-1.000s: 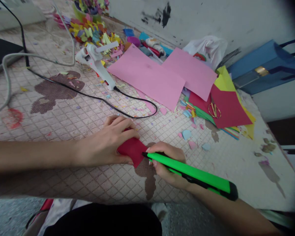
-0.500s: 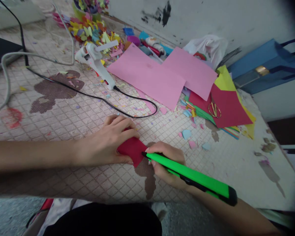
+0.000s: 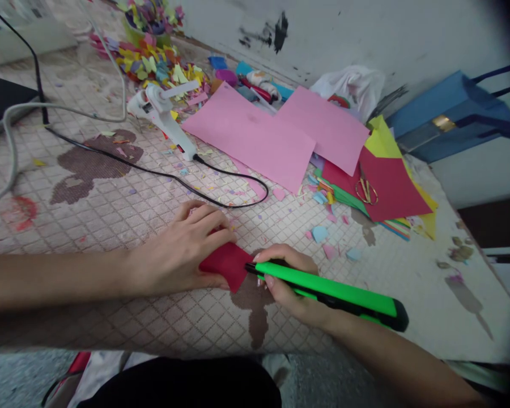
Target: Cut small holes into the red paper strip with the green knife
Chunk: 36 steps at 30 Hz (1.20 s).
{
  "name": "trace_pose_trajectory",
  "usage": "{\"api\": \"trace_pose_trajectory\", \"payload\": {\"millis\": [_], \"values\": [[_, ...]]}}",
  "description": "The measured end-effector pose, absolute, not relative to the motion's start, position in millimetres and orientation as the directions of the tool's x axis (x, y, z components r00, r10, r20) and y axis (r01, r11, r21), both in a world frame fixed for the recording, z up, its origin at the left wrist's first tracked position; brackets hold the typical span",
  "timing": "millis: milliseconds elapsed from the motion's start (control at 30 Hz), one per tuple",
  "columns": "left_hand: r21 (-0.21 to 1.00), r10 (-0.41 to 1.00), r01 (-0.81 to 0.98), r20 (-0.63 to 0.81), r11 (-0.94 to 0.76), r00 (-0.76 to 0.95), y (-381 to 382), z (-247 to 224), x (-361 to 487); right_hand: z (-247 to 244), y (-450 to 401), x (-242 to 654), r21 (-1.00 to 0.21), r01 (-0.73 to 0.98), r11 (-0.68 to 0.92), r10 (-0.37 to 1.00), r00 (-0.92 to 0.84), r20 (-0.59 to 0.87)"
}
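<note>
A small piece of dark red paper lies on the tablecloth near the front edge. My left hand holds it, thumb along the near side and fingers bent over the far side, covering its left part. My right hand grips a long green tool with a narrow black tip and a black back end; its exact kind is unclear. The tip touches or nearly touches the paper's right edge. The tool's body slants back toward the lower right over my wrist.
A white glue gun lies farther back, its black cord looping across the cloth. Large pink sheets, a red sheet and gold-handled scissors lie to the right. Paper scraps are heaped at the back.
The tool's back end has dropped a little in height and its body lies slightly more level. Its tip stays by the paper's edge. The whole view has shifted slightly.
</note>
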State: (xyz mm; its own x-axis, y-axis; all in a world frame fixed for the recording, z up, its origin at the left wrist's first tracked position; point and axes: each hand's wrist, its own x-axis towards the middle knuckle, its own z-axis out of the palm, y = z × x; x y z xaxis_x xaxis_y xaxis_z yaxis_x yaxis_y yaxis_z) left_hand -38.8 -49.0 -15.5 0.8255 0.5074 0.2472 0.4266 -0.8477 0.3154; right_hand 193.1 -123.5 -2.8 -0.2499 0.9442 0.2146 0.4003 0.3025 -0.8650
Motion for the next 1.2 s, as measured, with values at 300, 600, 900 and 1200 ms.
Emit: {"api": "trace_pose_trajectory", "payload": {"millis": [300,600,900,1200], "values": [[0.383,0.490,0.386,0.224,-0.839,0.843,-47.8,-13.3,-39.5,-4.6,-125.3,195.0,-0.861,0.391,0.324,0.939,-0.247,0.241],[0.489,0.511,0.375,0.179,-0.787,0.840,-48.6,-13.0,-37.9,-4.5,-123.0,195.5,-0.820,0.393,0.417,0.903,-0.282,0.325],[0.462,0.526,0.393,0.205,-0.795,0.825,-51.0,-17.1,-39.1,-11.0,-121.2,192.5,-0.788,0.411,0.458,0.886,-0.284,0.366],[0.470,0.532,0.393,0.208,-0.791,0.821,-50.7,-16.0,-37.8,-8.3,-120.2,192.3,-0.772,0.424,0.473,0.877,-0.313,0.365]]}}
